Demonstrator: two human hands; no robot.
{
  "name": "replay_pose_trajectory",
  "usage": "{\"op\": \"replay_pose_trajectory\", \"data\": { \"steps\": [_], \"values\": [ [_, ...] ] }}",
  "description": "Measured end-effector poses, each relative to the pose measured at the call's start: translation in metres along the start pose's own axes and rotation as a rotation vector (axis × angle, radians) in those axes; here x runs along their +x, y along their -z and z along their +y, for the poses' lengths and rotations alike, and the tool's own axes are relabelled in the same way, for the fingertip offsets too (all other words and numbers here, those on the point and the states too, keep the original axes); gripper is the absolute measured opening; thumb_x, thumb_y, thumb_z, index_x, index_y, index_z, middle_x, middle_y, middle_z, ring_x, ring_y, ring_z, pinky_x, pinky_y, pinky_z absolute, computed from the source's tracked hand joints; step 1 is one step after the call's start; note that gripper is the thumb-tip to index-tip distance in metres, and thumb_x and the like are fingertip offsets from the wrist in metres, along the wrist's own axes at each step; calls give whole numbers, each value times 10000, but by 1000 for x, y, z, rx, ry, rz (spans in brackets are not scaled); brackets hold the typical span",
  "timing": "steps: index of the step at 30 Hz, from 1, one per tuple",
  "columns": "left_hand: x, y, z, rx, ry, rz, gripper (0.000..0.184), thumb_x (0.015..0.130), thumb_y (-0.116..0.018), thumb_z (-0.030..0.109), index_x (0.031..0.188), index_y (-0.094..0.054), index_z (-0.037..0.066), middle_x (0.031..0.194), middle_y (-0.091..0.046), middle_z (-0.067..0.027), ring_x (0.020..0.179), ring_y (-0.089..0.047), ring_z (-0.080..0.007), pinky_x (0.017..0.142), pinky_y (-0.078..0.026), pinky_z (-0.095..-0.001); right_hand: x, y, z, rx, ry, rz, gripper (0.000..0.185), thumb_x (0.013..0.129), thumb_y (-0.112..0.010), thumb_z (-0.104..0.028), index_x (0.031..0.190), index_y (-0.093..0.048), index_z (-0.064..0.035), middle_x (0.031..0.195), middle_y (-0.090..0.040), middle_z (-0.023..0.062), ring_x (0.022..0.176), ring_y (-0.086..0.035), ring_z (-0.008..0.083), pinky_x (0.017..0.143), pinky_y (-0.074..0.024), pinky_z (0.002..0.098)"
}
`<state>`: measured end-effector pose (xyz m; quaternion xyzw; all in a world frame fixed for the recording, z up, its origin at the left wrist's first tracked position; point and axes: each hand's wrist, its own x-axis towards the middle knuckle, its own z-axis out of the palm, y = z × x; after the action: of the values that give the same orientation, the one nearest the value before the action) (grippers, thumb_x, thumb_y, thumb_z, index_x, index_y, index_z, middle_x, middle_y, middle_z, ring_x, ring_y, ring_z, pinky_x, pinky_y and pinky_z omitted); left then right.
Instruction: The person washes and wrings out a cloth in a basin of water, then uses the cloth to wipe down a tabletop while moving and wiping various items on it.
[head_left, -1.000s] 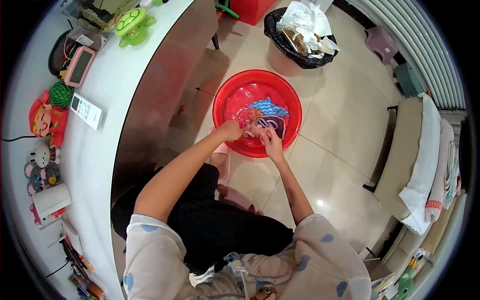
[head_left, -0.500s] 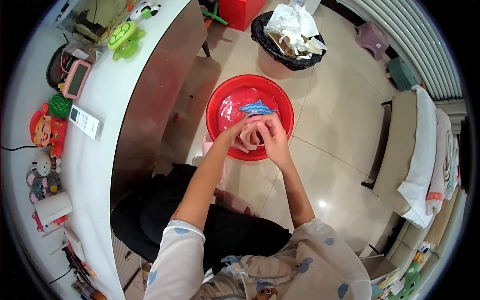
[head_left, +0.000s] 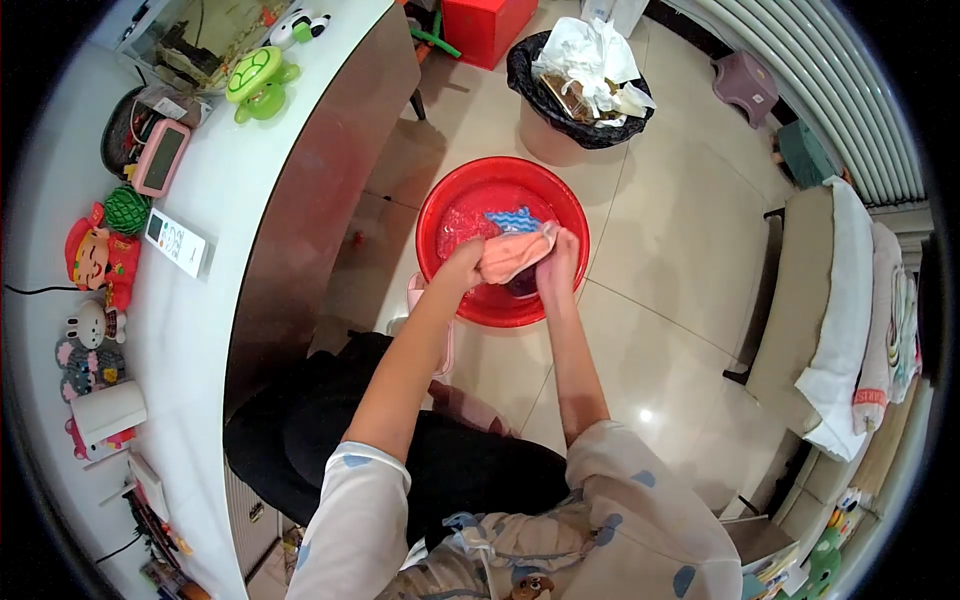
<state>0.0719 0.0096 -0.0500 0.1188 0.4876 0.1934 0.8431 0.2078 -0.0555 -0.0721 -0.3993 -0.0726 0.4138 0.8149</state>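
Note:
A small salmon-pink cloth piece (head_left: 512, 256) is stretched between my two hands over a red basin (head_left: 495, 312) on the floor; its exact kind cannot be made out. My left hand (head_left: 465, 263) grips its left end with closed fingers. At the other end, my right hand (head_left: 560, 262) holds the cloth's upper right edge. Behind the pink cloth, a blue wavy-patterned cloth (head_left: 511, 219) lies in the basin, where the water looks wet and bubbly. Something dark (head_left: 522, 285) shows below the pink cloth, partly hidden.
A bin (head_left: 560, 137) lined with a black bag and heaped with paper stands beyond the basin. Left is a white counter (head_left: 215, 310) with a remote (head_left: 175, 243) and toys. A cushioned seat (head_left: 790, 300) with towels is on the right. Pink slippers (head_left: 445, 345) sit near the basin.
The pink cloth was bunched between my hands, which were close together. Now my hands are farther apart and the cloth is spread between them. The view has shifted slightly.

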Motion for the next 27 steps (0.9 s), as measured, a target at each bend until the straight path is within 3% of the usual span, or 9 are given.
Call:
{"op": "replay_pose_trajectory", "data": {
  "steps": [3, 7, 9, 10, 15, 18, 21, 26, 27],
  "values": [
    [-10, -15, 1, -12, 39, -78, 387, 967, -342, 320, 1127, -504, 7, 1067, -600, -135, 929, -625, -229, 806, -535, -362, -19, -2, 18, 188, -343, -50, 231, 935, -479, -328, 978, -496, -102, 1012, -573, 54, 955, -563, 167, 850, -467, 323],
    [-21, -22, 8, -12, 135, -29, 418, 951, -389, 381, 1101, -523, 15, 1026, -608, -118, 889, -635, -209, 769, -548, -338, -31, -9, 25, 292, -641, -83, 285, 914, -498, -383, 1033, -511, -125, 1008, -578, 42, 915, -583, 164, 777, -502, 320],
    [-20, -11, 9, 3, 104, -207, 446, 914, -462, 443, 1062, -547, 31, 978, -615, -93, 851, -641, -183, 732, -555, -316, -21, 3, 42, 392, -744, -230, 283, 899, -528, -363, 1066, -512, -135, 1035, -582, 49, 928, -593, 176, 747, -518, 321],
    [-21, -6, 13, 29, 176, -249, 421, 871, -549, 444, 1020, -564, 50, 958, -620, -77, 843, -639, -166, 722, -556, -312, -20, -1, 46, 202, -669, -62, 338, 921, -485, -322, 1176, -489, -101, 1056, -583, 70, 939, -596, 189, 798, -515, 335],
    [-21, 12, 18, 250, 270, -344, 334, 830, -654, 322, 1015, -556, 62, 944, -620, -62, 837, -633, -138, 716, -551, -287, 0, -2, 53, 77, -545, -99, 536, 873, -493, -79, 1369, -290, -52, 1142, -555, 169, 944, -607, 279, 775, -535, 381],
    [-22, 13, 18, 414, 275, -395, 308, 824, -666, 271, 1020, -554, 63, 931, -619, -50, 807, -627, -125, 679, -542, -261, 0, -29, 25, -66, -587, -115, 477, 818, -447, 71, 1289, -380, 33, 1011, -597, 170, 874, -621, 248, 766, -530, 336],
    [-22, 7, 22, 770, 336, -371, 328, 773, -707, 219, 1005, -556, 43, 907, -621, -41, 792, -619, -131, 637, -523, -249, 3, -36, 27, -321, -588, -169, 366, 810, -424, 80, 1167, -495, 41, 944, -606, 154, 826, -621, 223, 708, -535, 320],
    [-30, -20, 3, 1733, -81, -92, 415, 666, -717, 171, 1005, -560, -9, 891, -631, -134, 846, -622, -203, 678, -515, -340, 1, -36, 43, -534, -511, -208, 262, 765, -422, 82, 950, -600, 30, 851, -611, 114, 691, -593, 168, 654, -514, 291],
    [-23, -11, -5, 1732, -79, -92, 415, 666, -717, 171, 1005, -560, -9, 891, -631, -134, 846, -622, -203, 678, -515, -340, -1, -37, 46, -609, -446, -182, 245, 773, -419, 82, 903, -618, 25, 772, -603, 99, 646, -587, 159, 601, -498, 279]
  ]
}}
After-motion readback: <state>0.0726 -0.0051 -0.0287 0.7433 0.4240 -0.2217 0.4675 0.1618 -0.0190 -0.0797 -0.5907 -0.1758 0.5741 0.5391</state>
